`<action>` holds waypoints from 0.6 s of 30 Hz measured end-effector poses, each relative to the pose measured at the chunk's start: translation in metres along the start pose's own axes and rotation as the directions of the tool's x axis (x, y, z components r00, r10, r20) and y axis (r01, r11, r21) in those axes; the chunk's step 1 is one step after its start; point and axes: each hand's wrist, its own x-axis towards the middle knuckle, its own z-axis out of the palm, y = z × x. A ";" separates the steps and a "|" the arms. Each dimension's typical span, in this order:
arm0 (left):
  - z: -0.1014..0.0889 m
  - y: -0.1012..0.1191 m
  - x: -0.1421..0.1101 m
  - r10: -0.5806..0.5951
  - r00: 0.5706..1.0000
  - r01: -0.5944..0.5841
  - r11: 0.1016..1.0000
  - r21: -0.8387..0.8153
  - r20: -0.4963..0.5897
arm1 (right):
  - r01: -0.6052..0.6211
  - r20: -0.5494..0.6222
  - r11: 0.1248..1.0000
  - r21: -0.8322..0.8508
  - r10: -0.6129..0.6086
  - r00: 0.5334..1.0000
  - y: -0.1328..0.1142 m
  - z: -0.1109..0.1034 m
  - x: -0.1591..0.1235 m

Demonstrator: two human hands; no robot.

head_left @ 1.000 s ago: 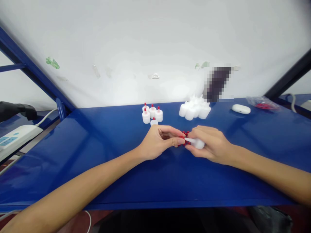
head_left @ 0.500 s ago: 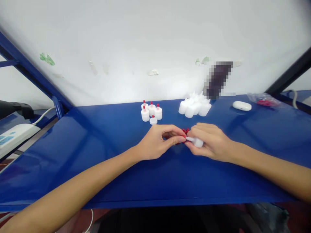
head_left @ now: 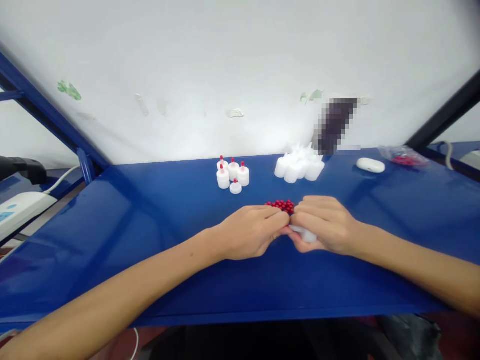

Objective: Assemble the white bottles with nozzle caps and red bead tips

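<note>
My right hand (head_left: 325, 224) is closed round a small white nozzle cap (head_left: 305, 234) lying sideways, its tip pointing left. My left hand (head_left: 251, 231) has its fingers pinched together at that tip; what they pinch is hidden. Both hands rest on the blue table (head_left: 150, 240) at its middle. Just behind the fingertips lies a small heap of red caps (head_left: 281, 205). Further back stand several white nozzle caps with red tips (head_left: 232, 174), and to their right a cluster of plain white nozzle caps (head_left: 299, 168).
A white earbud case (head_left: 370, 165) and a clear bag with red pieces (head_left: 403, 158) lie at the back right. A white power strip (head_left: 18, 210) sits off the table's left edge. A white wall stands behind the table.
Both hands have drawn a little toward me, uncovering the heap of red caps. My left hand has rolled palm down and its fingers have closed against the white cap's tip.
</note>
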 end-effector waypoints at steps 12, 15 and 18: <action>0.005 -0.015 0.004 0.256 0.935 -0.176 0.936 0.305 -0.247 | -0.314 0.038 0.834 0.453 0.334 0.942 -0.015 0.010 0.006; 0.002 -0.017 0.006 0.298 0.910 -0.185 0.915 0.359 -0.289 | -0.448 0.167 0.655 0.608 0.447 0.879 -0.021 0.009 0.011; 0.003 -0.021 0.006 0.310 0.904 -0.178 0.900 0.398 -0.295 | -0.570 0.282 0.490 0.660 0.541 0.792 -0.023 0.009 0.017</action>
